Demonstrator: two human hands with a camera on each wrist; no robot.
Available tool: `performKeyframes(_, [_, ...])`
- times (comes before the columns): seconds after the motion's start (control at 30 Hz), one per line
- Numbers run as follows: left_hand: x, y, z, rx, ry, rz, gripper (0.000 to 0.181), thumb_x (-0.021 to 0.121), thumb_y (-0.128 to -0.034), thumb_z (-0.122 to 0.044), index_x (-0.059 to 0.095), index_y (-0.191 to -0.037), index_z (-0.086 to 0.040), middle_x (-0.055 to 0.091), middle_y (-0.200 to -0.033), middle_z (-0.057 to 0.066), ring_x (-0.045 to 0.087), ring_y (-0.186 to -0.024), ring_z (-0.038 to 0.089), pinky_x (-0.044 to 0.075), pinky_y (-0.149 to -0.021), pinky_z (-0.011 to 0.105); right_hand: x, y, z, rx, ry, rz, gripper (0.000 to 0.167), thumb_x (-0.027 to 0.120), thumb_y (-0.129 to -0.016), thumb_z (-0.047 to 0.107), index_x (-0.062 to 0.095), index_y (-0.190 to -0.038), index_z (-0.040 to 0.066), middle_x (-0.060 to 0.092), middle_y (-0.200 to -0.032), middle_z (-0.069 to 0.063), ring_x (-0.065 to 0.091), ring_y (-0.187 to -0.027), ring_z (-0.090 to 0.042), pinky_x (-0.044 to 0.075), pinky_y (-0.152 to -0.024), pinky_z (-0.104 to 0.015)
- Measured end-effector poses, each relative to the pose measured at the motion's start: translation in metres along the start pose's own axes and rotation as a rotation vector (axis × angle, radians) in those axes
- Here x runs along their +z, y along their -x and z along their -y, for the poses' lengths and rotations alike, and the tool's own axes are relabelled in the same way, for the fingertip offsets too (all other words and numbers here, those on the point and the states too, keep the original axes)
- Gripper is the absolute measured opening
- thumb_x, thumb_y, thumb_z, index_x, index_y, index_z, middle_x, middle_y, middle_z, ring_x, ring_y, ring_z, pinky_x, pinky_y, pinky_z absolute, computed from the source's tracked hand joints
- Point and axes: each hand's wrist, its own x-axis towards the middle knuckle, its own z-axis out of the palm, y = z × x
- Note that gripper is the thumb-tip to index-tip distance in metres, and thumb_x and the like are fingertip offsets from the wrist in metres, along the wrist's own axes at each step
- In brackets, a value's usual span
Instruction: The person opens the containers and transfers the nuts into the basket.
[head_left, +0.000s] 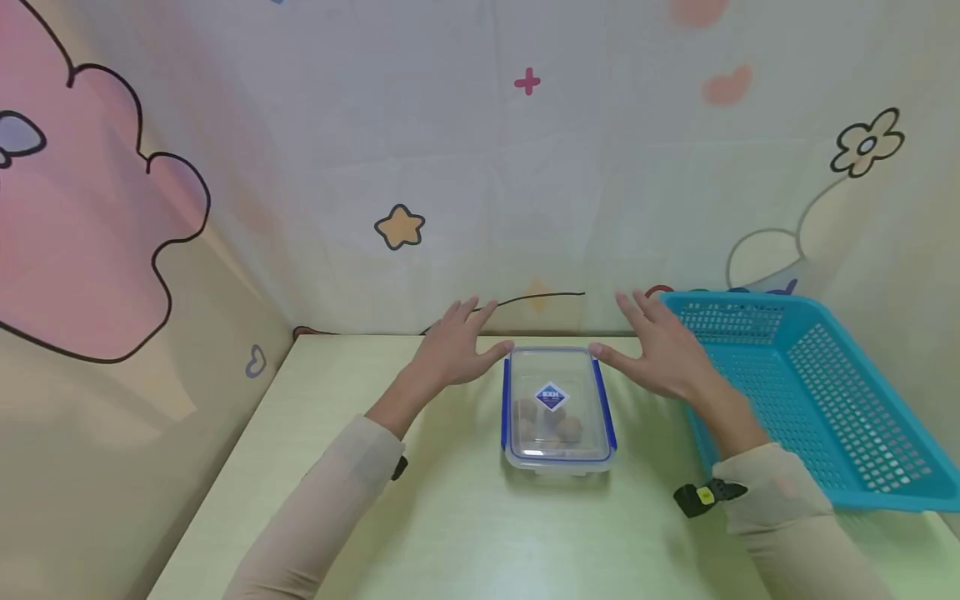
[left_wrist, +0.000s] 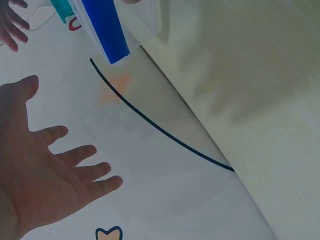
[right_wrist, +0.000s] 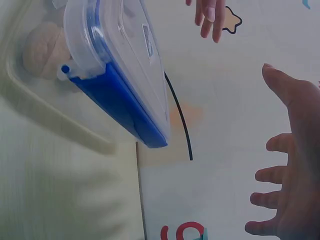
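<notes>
A clear plastic food container (head_left: 558,417) with blue side clips stands on the table, its lid on. Several round brownish things (head_left: 568,429) show through the lid; their kind is not clear. To its left, my left hand (head_left: 459,346) has its fingers spread, the thumb close to the upper left corner. On the other side, my right hand (head_left: 663,350) is spread too, with its thumb by the upper right corner. Both wrist views show the fingers straight and apart, with nothing gripped. A blue clip (right_wrist: 117,105) is near in the right wrist view.
A blue plastic basket (head_left: 780,375) with perforated walls stands at the right, partly behind the right forearm. The pale table (head_left: 450,533) ends at the back against a printed cloth (head_left: 465,125). Each wrist bears a black strap.
</notes>
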Motion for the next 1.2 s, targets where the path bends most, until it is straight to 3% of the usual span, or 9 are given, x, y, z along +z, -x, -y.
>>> performKeyframes(0.13, [0.005,0.006,0.0,-0.011,0.088,0.002,0.082,0.051,-0.1046,-0.064,0.026,-0.17,-0.023,0.03,-0.172,0.016,0.031,-0.156,0.04,0.037,-0.121,0.064,0.005,0.005,0.005,0.041,-0.083,0.003,0.1,0.056,-0.101,0.068,0.013,-0.171,0.011,0.014,-0.174,-0.026,0.015,-0.156,-0.054,0.02,-0.118,-0.081])
performKeyframes(0.37, [0.025,0.021,-0.006,-0.049,0.223,0.028,0.077,0.048,-0.1081,-0.059,0.031,-0.168,-0.014,0.038,-0.167,0.019,0.043,-0.149,0.04,0.041,-0.12,0.058,0.019,0.014,0.018,0.097,-0.185,0.025,0.101,0.053,-0.101,0.071,0.015,-0.17,0.008,0.024,-0.17,-0.028,0.024,-0.154,-0.054,0.028,-0.117,-0.078])
performKeyframes(0.63, [0.058,0.024,-0.016,-0.134,0.422,0.031,0.073,0.049,-0.111,-0.049,0.035,-0.162,0.001,0.059,-0.148,0.021,0.057,-0.136,0.038,0.051,-0.112,0.052,0.049,0.019,0.024,0.23,-0.319,0.054,0.098,0.052,-0.103,0.067,0.02,-0.166,-0.001,0.04,-0.159,-0.035,0.052,-0.137,-0.053,0.058,-0.098,-0.062])
performKeyframes(0.7, [0.067,0.022,-0.017,-0.161,0.461,0.028,0.073,0.048,-0.1114,-0.048,0.035,-0.162,0.003,0.062,-0.143,0.02,0.063,-0.128,0.036,0.056,-0.106,0.049,0.058,0.019,0.023,0.272,-0.335,0.061,0.098,0.049,-0.104,0.068,0.022,-0.166,-0.002,0.043,-0.156,-0.035,0.052,-0.136,-0.052,0.058,-0.098,-0.062])
performKeyframes(0.8, [0.076,0.018,-0.018,-0.199,0.572,0.031,0.07,0.049,-0.1122,-0.045,0.035,-0.161,0.004,0.064,-0.137,0.021,0.073,-0.103,0.032,0.065,-0.085,0.047,0.071,0.019,0.018,0.324,-0.366,0.064,0.097,0.047,-0.104,0.07,0.025,-0.164,-0.004,0.047,-0.153,-0.036,0.052,-0.136,-0.052,0.057,-0.1,-0.062])
performKeyframes(0.9, [0.083,0.014,-0.019,-0.234,0.661,0.026,0.065,0.049,-0.1131,-0.039,0.037,-0.159,0.005,0.064,-0.13,0.023,0.072,-0.077,0.025,0.066,-0.065,0.041,0.082,0.018,0.014,0.359,-0.413,0.068,0.093,0.045,-0.106,0.068,0.029,-0.163,-0.004,0.052,-0.147,-0.036,0.055,-0.131,-0.051,0.059,-0.098,-0.06])
performKeyframes(1.1, [0.093,0.008,-0.02,-0.283,0.684,-0.019,0.054,0.049,-0.1135,-0.034,0.046,-0.153,0.003,0.067,-0.118,0.02,0.069,-0.075,0.02,0.063,-0.057,0.03,0.099,0.016,0.011,0.387,-0.497,0.045,0.072,0.038,-0.114,0.052,0.037,-0.158,-0.004,0.057,-0.14,-0.034,0.06,-0.124,-0.047,0.059,-0.098,-0.057])
performKeyframes(1.2, [0.095,0.008,-0.017,-0.308,0.82,0.012,0.055,0.052,-0.1125,-0.039,0.047,-0.151,0.001,0.066,-0.116,0.019,0.07,-0.082,0.024,0.065,-0.063,0.034,0.103,0.015,0.01,0.398,-0.513,0.026,0.066,0.035,-0.115,0.048,0.041,-0.156,-0.004,0.059,-0.138,-0.032,0.06,-0.121,-0.045,0.055,-0.101,-0.059])
